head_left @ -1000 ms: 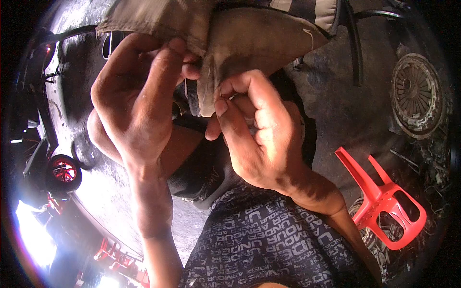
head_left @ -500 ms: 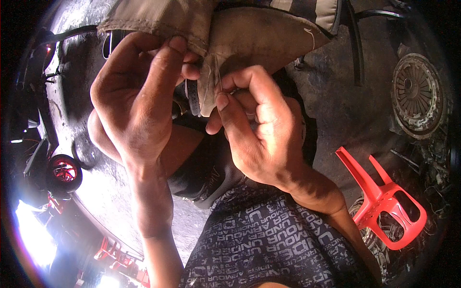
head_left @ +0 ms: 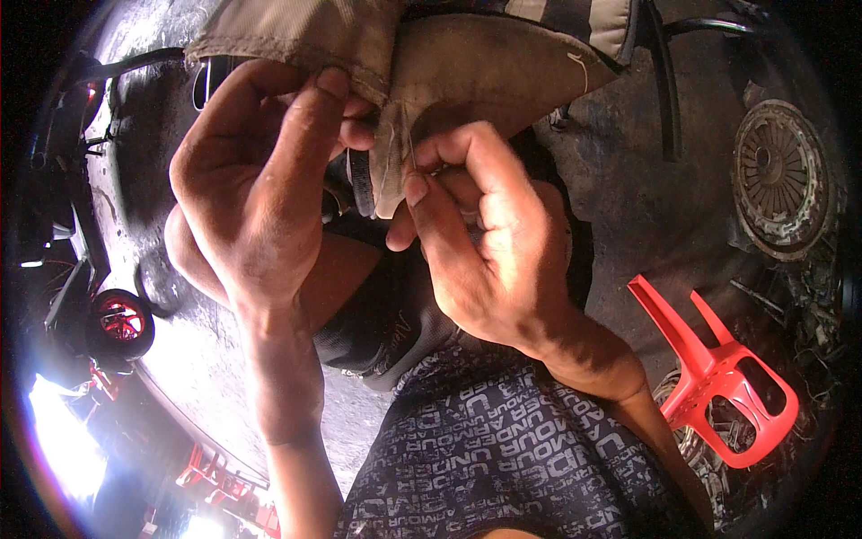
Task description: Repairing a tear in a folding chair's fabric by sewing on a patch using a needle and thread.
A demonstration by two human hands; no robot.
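A tan canvas-like fabric piece (head_left: 476,67) with stitched edges hangs in front of me at the top of the view. My left hand (head_left: 256,180) pinches its lower hem between thumb and fingers. Just to the right, a narrow folded flap (head_left: 389,166) of the same cloth hangs down, with a dark strap (head_left: 361,184) beside it. My right hand (head_left: 489,234) is closed in a pinch at the flap's right edge. A thin pale thread (head_left: 411,139) runs along the flap to its fingertips; whether a needle is between them is hidden.
A red plastic chair (head_left: 750,395) lies on its side at the lower right. Beyond it sits a round finned metal disc (head_left: 779,180) among scrap parts. Black metal bars (head_left: 667,99) stand near the fabric. At the left is a small wheel with a red rim (head_left: 121,322).
Almost nothing differs. Both hands keep their pinch on the cloth and thread, with only a very slight shift of the fabric.
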